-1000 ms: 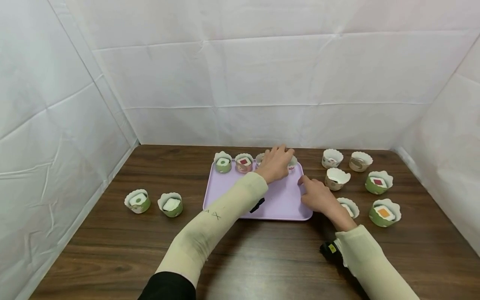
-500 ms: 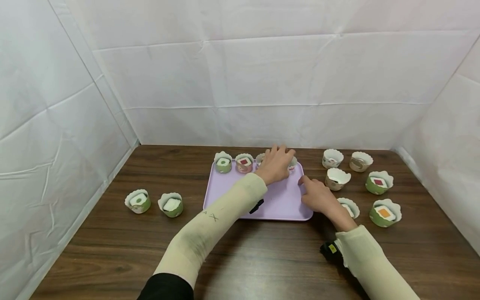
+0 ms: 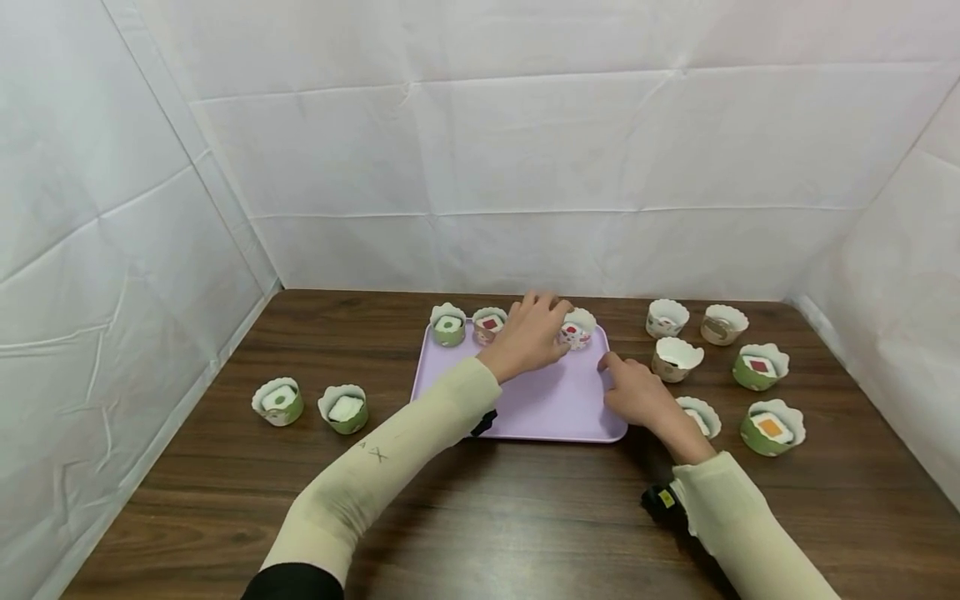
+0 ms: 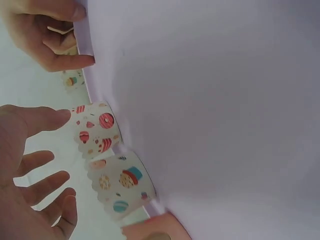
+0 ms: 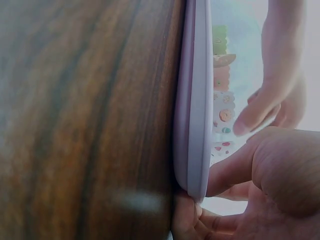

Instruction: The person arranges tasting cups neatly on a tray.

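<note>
A lilac tray [image 3: 558,404] lies on the table, with a row of paper baking cups along its far edge. A green cup [image 3: 447,331] and a pink cup [image 3: 487,326] stand at the row's left. At its right end is a white cup with red prints [image 4: 96,131]; beside that stands a white cup with a blue-hat print [image 4: 122,186], hidden by my left hand in the head view. My left hand [image 3: 528,337] hovers at these cups, fingers spread, thumb near the red-printed one. My right hand [image 3: 641,396] pinches the tray's right edge, thumb on top.
Right of the tray stand several more cups, such as a white cup [image 3: 667,318] and a green cup with an orange-topped filling [image 3: 771,427]. Two green cups [image 3: 278,402] are on the left. White cloth [image 3: 525,150] walls the table behind and at both sides.
My left hand has shifted left and slightly back from the right end of the row, uncovering the red-printed cup. The right hand stays at the tray's edge.
</note>
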Demonstrator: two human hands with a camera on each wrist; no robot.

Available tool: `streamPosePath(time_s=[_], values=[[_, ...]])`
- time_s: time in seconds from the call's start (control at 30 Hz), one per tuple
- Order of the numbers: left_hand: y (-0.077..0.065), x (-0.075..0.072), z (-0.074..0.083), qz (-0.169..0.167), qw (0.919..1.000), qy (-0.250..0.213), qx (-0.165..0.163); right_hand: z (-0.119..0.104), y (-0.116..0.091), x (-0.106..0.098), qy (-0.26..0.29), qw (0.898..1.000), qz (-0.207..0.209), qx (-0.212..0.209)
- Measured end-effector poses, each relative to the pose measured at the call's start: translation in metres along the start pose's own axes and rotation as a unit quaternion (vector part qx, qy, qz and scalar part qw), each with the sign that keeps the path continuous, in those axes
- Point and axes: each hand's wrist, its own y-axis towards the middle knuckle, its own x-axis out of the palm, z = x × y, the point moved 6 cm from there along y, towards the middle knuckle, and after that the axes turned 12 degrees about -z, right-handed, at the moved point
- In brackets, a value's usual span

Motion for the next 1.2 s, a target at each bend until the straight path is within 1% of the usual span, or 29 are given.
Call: streamPosePath(time_s=[0.17,0.37,0.47,0.6,0.7,0.8,0.9,1.07,1.2], values=[[-0.014,0.000,-0.010,0.007,0.9999,-0.012,0.007,0.000,-0.001,0.000,0.001,1.000,0.002,0.003],[-0.031,0.002,-0.022,0.017,0.9970,-0.075,0.010,-0.001,-0.002,-0.001,0.003,1.000,0.001,0.001],[-0.038,0.004,-0.026,0.022,0.9954,-0.092,0.012,-0.001,-0.003,-0.002,0.004,1.000,0.001,0.001],[-0.047,0.002,-0.030,0.035,0.9945,-0.098,0.014,-0.001,-0.003,-0.003,0.005,1.000,0.003,0.000],[-0.054,0.000,-0.034,0.045,0.9921,-0.116,0.017,0.000,-0.003,-0.003,0.005,1.000,0.002,0.001],[-0.059,-0.003,-0.039,0.053,0.9880,-0.144,0.017,0.001,-0.003,-0.002,0.005,1.000,0.001,0.002],[-0.064,-0.005,-0.045,0.062,0.9846,-0.162,0.020,0.002,-0.003,-0.002,0.005,1.000,0.002,0.003],[-0.077,-0.007,-0.056,0.073,0.9832,-0.166,0.025,0.001,-0.003,0.000,0.008,1.000,-0.001,-0.001],[-0.088,-0.009,-0.067,0.084,0.9825,-0.165,0.021,0.001,-0.002,0.000,0.007,1.000,0.000,-0.004]])
